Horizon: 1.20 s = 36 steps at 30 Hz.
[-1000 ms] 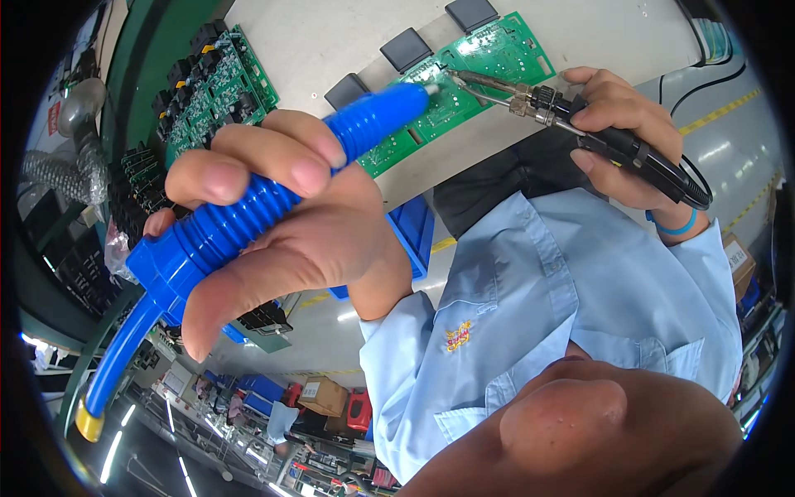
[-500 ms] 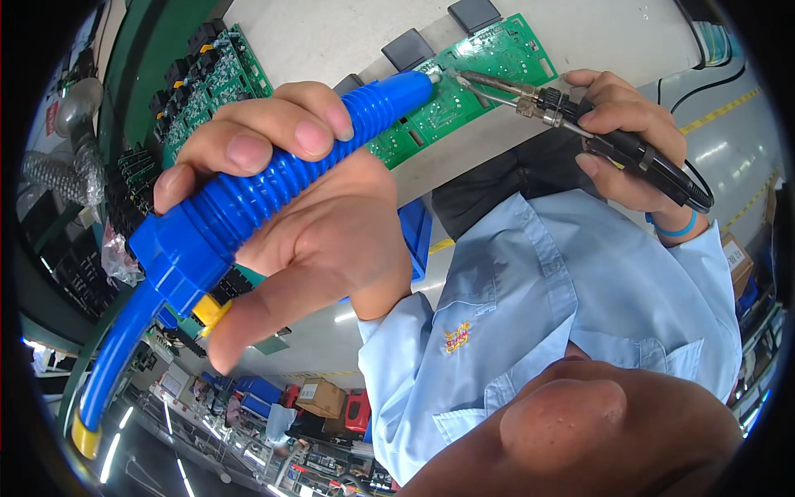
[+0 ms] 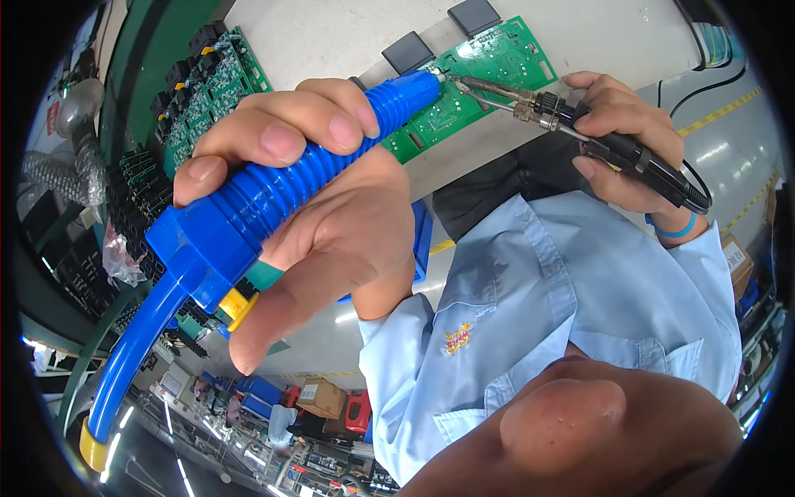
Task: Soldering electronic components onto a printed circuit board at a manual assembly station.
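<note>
The left hand (image 3: 339, 211) is gripping a blue solder sucker (image 3: 258, 203); the right hand (image 3: 627, 128) is pinching a black soldering iron (image 3: 549, 108). Both tools are pointing at one spot on the green circuit board (image 3: 501, 60) on the worktop (image 3: 613, 37). That spot is looking unfinished; the rest I can't tell.

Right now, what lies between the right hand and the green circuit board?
In the head view, the metal front of the black soldering iron reaches from the right hand over the circuit board; whether its tip touches is unclear.
</note>
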Each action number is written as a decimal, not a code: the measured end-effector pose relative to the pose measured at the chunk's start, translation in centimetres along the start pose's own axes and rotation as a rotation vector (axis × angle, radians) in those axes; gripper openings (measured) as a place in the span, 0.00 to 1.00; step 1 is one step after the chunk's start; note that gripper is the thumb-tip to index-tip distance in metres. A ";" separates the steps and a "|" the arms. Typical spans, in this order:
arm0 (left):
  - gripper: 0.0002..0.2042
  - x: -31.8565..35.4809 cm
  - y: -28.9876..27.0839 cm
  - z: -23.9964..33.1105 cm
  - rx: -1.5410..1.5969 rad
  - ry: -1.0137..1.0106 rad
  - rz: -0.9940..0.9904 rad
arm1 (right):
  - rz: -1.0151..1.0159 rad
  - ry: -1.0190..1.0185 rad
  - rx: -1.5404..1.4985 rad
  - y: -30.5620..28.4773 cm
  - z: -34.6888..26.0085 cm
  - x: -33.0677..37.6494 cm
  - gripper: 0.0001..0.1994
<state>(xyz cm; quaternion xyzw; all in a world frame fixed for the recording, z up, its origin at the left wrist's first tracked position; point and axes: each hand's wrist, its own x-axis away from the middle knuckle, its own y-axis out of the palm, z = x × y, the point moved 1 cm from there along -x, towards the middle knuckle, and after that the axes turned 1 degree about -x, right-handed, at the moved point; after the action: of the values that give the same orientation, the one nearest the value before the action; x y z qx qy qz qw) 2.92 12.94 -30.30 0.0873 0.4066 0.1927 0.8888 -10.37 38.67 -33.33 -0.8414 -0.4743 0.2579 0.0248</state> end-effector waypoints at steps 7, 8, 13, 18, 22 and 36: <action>0.55 -0.1 0.2 0.1 0.013 -0.007 -0.005 | -0.003 -0.005 0.001 -0.1 -0.2 -0.1 0.18; 0.55 -0.1 0.2 0.1 0.011 -0.004 -0.009 | -0.004 -0.006 0.000 -0.1 -0.2 -0.1 0.18; 0.55 -0.1 0.2 0.1 0.021 -0.005 -0.009 | -0.007 -0.017 -0.004 0.0 -0.2 -0.2 0.18; 0.54 0.0 0.4 -0.2 0.017 -0.002 0.002 | 0.000 -0.012 0.002 -0.1 0.0 0.0 0.19; 0.53 0.2 0.8 -0.1 -0.007 0.015 0.022 | -0.006 -0.009 0.008 0.0 -0.3 -0.1 0.19; 0.47 -1.5 -0.2 5.5 -0.151 0.088 0.188 | 0.031 -0.037 -0.072 -1.0 0.2 0.7 0.22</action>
<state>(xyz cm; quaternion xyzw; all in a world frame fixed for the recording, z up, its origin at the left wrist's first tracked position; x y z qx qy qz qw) 6.27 12.13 -25.71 0.0493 0.4194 0.3089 0.8522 -10.97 39.78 -33.49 -0.8440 -0.4708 0.2564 -0.0183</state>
